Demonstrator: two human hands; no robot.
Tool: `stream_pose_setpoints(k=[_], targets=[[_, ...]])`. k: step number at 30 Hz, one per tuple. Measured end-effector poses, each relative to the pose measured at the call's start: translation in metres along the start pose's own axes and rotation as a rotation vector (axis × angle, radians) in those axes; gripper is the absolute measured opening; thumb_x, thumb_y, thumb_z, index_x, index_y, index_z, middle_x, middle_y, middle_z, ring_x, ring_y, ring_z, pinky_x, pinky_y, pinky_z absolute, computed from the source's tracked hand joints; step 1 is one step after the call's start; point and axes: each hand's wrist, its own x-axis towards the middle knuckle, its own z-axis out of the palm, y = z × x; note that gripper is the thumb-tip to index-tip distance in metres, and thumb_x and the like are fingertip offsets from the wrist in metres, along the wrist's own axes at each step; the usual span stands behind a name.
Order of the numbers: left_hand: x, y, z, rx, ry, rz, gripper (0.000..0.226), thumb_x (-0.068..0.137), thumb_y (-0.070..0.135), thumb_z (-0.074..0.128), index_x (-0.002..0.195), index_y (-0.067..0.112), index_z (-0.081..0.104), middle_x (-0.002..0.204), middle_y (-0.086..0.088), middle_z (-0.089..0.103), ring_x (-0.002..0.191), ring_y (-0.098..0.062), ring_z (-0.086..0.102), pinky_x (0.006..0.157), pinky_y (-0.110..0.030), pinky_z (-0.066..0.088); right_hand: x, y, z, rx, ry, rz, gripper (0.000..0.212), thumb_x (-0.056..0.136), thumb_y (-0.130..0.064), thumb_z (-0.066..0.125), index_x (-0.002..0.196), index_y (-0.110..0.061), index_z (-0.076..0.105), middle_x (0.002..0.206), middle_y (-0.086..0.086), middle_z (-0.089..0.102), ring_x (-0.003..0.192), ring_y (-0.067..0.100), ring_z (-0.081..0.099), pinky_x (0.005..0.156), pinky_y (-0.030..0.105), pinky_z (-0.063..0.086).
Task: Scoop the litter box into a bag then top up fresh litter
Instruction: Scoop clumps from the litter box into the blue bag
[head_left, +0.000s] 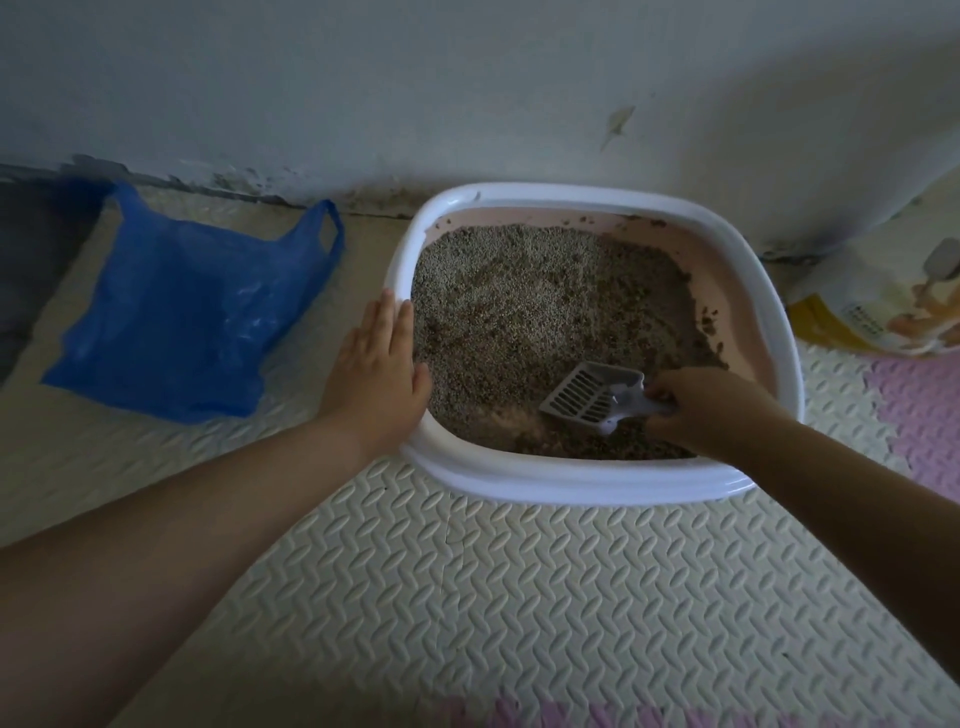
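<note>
A litter box (582, 480) with a white rim and pink inner walls stands on the floor against the wall, holding grey-brown litter (540, 312). My left hand (379, 374) rests flat on the box's left rim, fingers straight. My right hand (711, 408) grips the handle of a grey slotted scoop (589, 397), whose blade lies in the litter near the front of the box. A blue plastic bag (192, 306) lies flat on the floor to the left of the box.
A white and yellow litter sack (878, 306) leans against the wall at the right. Textured cream foam mats (498, 597) cover the floor, with pink tiles at the right and bottom. The stained wall (467, 93) runs close behind the box.
</note>
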Motion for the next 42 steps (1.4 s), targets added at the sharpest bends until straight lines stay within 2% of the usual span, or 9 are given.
stream_pose_setpoints(k=[6,9,13,16,21,28,33,37,42], targets=[[0.0,-0.002,0.002,-0.004,0.003,0.013,0.067,0.098,0.03,0.036,0.151,0.004,0.006,0.159,-0.017,-0.002,0.147,-0.028,0.0,0.119,-0.044,0.011,0.013,-0.011,-0.003,0.009,-0.02,0.008,0.017,0.085,-0.025,0.055,0.088,-0.015,0.07,0.074,0.005,0.066,0.065,0.017,0.06,0.055,0.027,0.044],[0.0,-0.004,0.003,-0.009,0.009,0.017,0.067,0.097,0.031,0.035,0.151,0.004,0.005,0.159,-0.018,-0.001,0.147,-0.029,0.002,0.119,-0.044,0.012,0.026,-0.023,0.0,0.038,0.011,-0.007,0.014,0.086,-0.026,0.057,0.082,-0.016,0.066,0.066,0.0,0.06,0.057,0.012,0.054,0.046,0.023,0.036],[0.0,-0.004,0.005,-0.032,0.019,0.016,0.068,0.095,0.033,0.031,0.151,0.005,0.006,0.159,-0.018,-0.001,0.147,-0.029,0.003,0.119,-0.043,0.012,0.046,-0.041,0.01,0.12,0.043,0.029,0.014,0.087,-0.028,0.056,0.082,-0.017,0.064,0.063,-0.002,0.057,0.054,0.011,0.052,0.044,0.022,0.033],[-0.001,-0.004,0.007,-0.045,0.031,0.015,0.07,0.091,0.036,0.024,0.151,0.006,0.005,0.159,-0.017,-0.002,0.147,-0.028,0.002,0.119,-0.041,0.011,0.056,-0.051,0.017,0.241,0.094,0.048,0.017,0.088,-0.023,0.055,0.072,-0.021,0.057,0.059,-0.001,0.052,0.05,0.013,0.048,0.044,0.023,0.03],[-0.001,-0.003,0.008,-0.069,0.044,0.014,0.071,0.09,0.035,0.023,0.151,0.006,0.004,0.159,-0.016,-0.001,0.147,-0.026,0.002,0.119,-0.04,0.012,0.082,-0.078,0.025,0.404,0.189,0.094,0.004,0.089,-0.017,0.054,0.088,-0.013,0.056,0.071,0.001,0.054,0.053,0.011,0.047,0.044,0.024,0.028],[-0.001,-0.004,0.009,-0.083,0.041,0.021,0.068,0.095,0.031,0.032,0.152,0.008,0.001,0.16,-0.014,-0.005,0.148,-0.024,0.001,0.118,-0.037,0.009,0.093,-0.096,0.046,0.573,0.291,0.107,0.019,0.092,-0.016,0.048,0.109,-0.007,0.049,0.1,0.009,0.052,0.065,0.018,0.049,0.046,0.027,0.032],[-0.001,-0.004,0.008,-0.081,0.031,0.024,0.07,0.097,0.029,0.036,0.152,0.008,-0.002,0.16,-0.013,-0.008,0.148,-0.024,-0.001,0.118,-0.037,0.007,0.079,-0.081,0.045,0.608,0.395,0.048,0.027,0.094,-0.016,0.048,0.119,-0.006,0.047,0.103,0.006,0.049,0.063,0.017,0.049,0.048,0.026,0.036],[-0.002,-0.003,0.006,-0.059,0.022,0.022,0.07,0.097,0.029,0.037,0.151,0.007,-0.002,0.159,-0.015,-0.007,0.147,-0.026,0.0,0.118,-0.038,0.008,0.062,-0.068,0.033,0.654,0.456,0.009,0.022,0.094,-0.016,0.048,0.115,-0.009,0.048,0.099,0.005,0.051,0.066,0.019,0.052,0.052,0.033,0.042],[-0.001,-0.003,0.004,-0.047,0.003,0.007,0.07,0.097,0.031,0.034,0.151,0.008,-0.004,0.159,-0.013,-0.009,0.148,-0.025,-0.002,0.12,-0.039,0.009,0.044,-0.05,0.029,0.626,0.485,-0.036,0.027,0.094,-0.017,0.049,0.12,-0.011,0.048,0.094,0.002,0.048,0.06,0.009,0.045,0.047,0.025,0.032]])
